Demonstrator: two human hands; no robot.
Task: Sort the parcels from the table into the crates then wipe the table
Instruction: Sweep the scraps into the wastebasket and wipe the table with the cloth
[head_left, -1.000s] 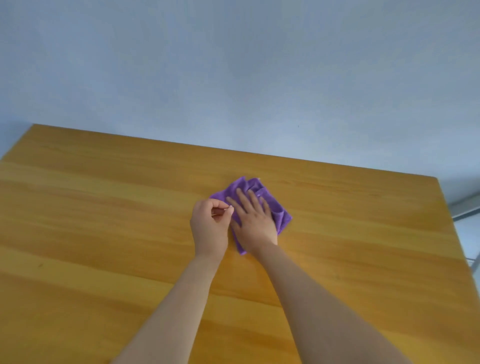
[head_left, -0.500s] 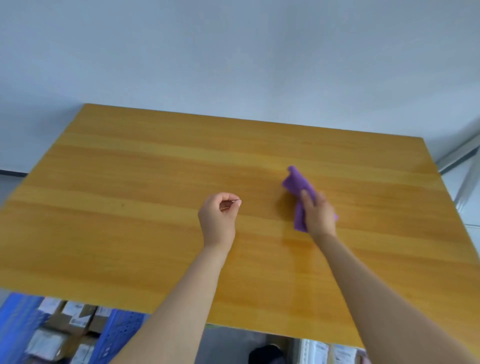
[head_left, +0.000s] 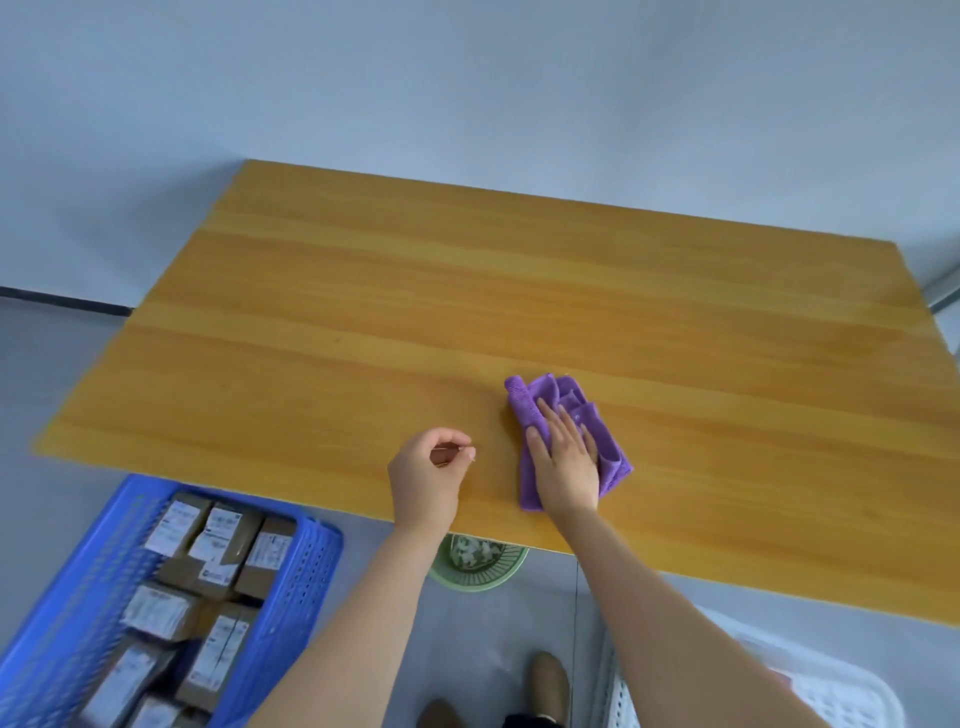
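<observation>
On the grey floor at 7 o'clock a blue perforated plastic crate (head_left: 296, 587) is sitting packed with brown cardboard parcels (head_left: 218, 530) bearing white labels. A round green slatted basket (head_left: 498, 577) is peeking out from under the counter's near edge at 6 o'clock, and a white perforated crate (head_left: 841, 691) is showing at 5 o'clock, partly hidden by the right forearm. The counter (head_left: 467, 312) is a smooth, yellow wood-grain rectangle. A crumpled purple microfibre cloth (head_left: 530, 410) is lying on it near the front edge, at 3 o'clock of the left hand (head_left: 423, 478). The right hand (head_left: 563, 457) is pressing flat on the cloth, its fingers (head_left: 569, 434) straight and pointing to 11 o'clock, with folds sticking out beyond the tips. The left hand's fingers are curling tight, thumb tip meeting forefinger, apart from the cloth.
</observation>
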